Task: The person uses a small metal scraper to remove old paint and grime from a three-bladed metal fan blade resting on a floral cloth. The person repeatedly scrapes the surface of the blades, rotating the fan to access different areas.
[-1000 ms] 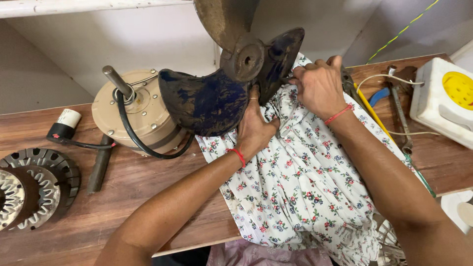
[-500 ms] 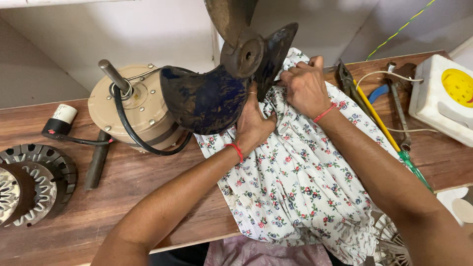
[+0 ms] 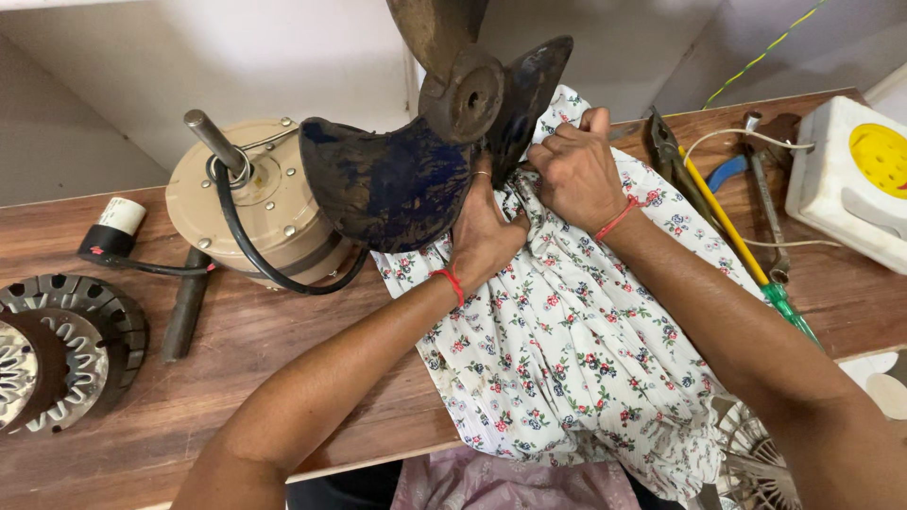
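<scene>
A dark blue, dirty fan blade (image 3: 397, 184) with a round hub stands tilted at the top centre of the wooden table (image 3: 236, 359). My left hand (image 3: 482, 231) grips its lower edge from below. A white floral cloth (image 3: 567, 340) lies spread under both arms. My right hand (image 3: 576, 170) bunches a fold of that cloth against the blade's right wing. Both wrists carry a red thread band.
A beige motor (image 3: 260, 208) with a steel shaft and black cable stands left of the blade. Metal stator rings (image 3: 57, 349) lie at the far left. Pliers, a yellow-green screwdriver (image 3: 737, 246) and a white box (image 3: 855, 184) sit on the right.
The view has shifted slightly. My right hand has slid a little along the blade's right wing with the cloth. The left hand keeps its hold.
</scene>
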